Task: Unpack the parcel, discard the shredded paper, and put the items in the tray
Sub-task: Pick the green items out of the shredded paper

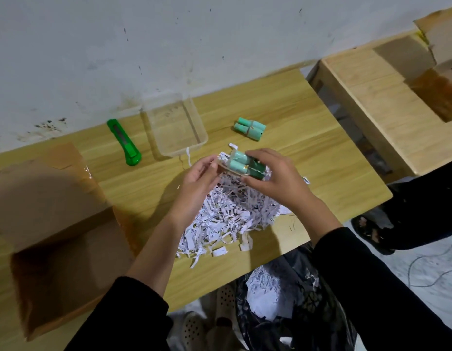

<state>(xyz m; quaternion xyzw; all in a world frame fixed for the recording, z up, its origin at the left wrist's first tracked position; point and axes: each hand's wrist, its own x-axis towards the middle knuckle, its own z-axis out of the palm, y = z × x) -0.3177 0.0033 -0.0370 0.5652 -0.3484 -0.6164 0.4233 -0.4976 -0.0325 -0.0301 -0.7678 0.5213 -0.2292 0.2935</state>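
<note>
Your right hand [270, 178] is closed over a bundle of green tubes [245, 166], fingers curled across its dark green end, holding it up above the heap of shredded paper [227, 214]. Your left hand [198, 177] meets the bundle's pale end, fingertips pinching what looks like a band or wrapper there; you cannot tell exactly what it grips. Both forearms reach in from the near edge, black sleeves pushed back from the wrists.

The paper heap lies directly beneath the bundle and spreads toward the near edge of the wooden table [308, 122]. Just beyond your hands stands the clear tray [202, 138], with a loose strip of paper touching its near rim. A second bundle of tubes [250, 127] lies on the table to the right of the tray. A green box cutter [123, 143] lies to the tray's left. The opened cardboard box [55, 224] sits at the near left. Below the table edge, a black bag [283, 300] holds more shreds.
</note>
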